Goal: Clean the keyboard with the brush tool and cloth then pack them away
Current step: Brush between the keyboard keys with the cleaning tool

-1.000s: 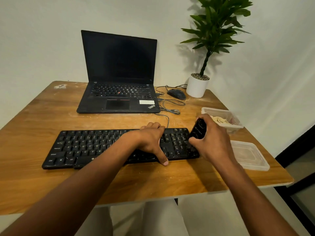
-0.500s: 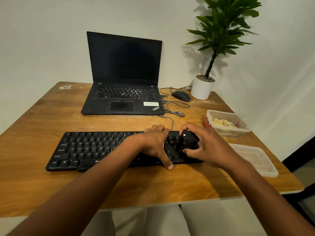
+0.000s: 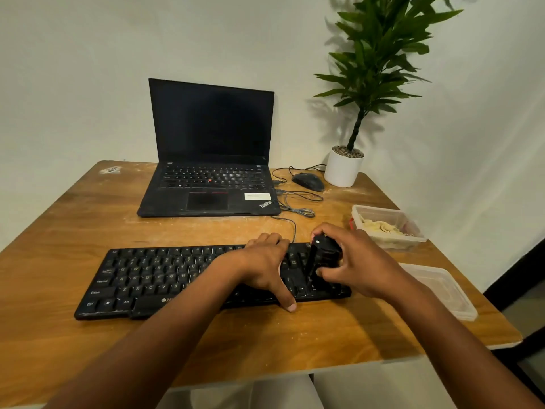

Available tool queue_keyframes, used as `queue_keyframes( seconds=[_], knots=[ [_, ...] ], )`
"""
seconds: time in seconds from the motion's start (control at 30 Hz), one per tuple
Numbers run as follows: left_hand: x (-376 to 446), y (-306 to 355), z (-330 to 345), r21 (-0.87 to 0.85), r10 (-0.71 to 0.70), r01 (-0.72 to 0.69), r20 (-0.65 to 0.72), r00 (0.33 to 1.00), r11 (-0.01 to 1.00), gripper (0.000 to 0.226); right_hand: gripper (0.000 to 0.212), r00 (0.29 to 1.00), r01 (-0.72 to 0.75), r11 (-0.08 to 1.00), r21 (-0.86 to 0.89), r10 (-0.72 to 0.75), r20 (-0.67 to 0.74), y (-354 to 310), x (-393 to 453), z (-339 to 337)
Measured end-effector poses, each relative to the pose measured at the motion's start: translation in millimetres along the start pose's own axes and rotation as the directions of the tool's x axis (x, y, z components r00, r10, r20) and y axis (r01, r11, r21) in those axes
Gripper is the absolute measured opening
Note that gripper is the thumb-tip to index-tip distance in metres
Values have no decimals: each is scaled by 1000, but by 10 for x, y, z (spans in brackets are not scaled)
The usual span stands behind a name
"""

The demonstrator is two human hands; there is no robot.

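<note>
Now the right hand (image 3: 358,265) grips the brush tool (image 3: 323,255) over the keyboard (image 3: 153,278); the left hand (image 3: 262,265) lies flat there, and the laptop (image 3: 211,172) reads ThinkPad.

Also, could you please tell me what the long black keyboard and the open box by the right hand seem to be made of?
The long black keyboard looks like matte plastic: dull black keys with printed legends. The open rectangular box seems to be thin translucent plastic, since its pale contents show through the cloudy walls.
</note>
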State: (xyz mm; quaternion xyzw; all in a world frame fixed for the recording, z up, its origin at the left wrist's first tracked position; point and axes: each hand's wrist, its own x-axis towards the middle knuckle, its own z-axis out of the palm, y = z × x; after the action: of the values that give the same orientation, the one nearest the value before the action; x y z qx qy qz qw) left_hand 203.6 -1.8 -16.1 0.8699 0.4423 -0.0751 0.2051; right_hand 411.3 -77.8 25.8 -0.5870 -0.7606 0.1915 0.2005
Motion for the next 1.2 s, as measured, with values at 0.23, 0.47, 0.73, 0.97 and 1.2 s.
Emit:
queue_keyframes(
  seconds=[0.23,0.47,0.73,0.97,1.2],
  knots=[
    [-24,6,-5,-18,5,-5,-3,1000,1000,142,50,987,13,997,79,1,-163,44,111,-131],
    [-34,15,-17,-14,8,-8,-3,1000,1000,142,51,991,-60,998,5,60,-118,187,80,44],
    [-37,5,-10,-23,5,-5,1,1000,1000,142,51,992,-58,992,116,70,-101,286,54,-294],
    [-42,12,-22,-20,6,-6,7,1000,1000,141,53,981,-54,994,94,71,-183,458,140,-35],
    [-38,19,-20,-4,4,-4,1,1000,1000,140,48,988,-90,987,134,72,134,322,-60,-407]
  ],
)
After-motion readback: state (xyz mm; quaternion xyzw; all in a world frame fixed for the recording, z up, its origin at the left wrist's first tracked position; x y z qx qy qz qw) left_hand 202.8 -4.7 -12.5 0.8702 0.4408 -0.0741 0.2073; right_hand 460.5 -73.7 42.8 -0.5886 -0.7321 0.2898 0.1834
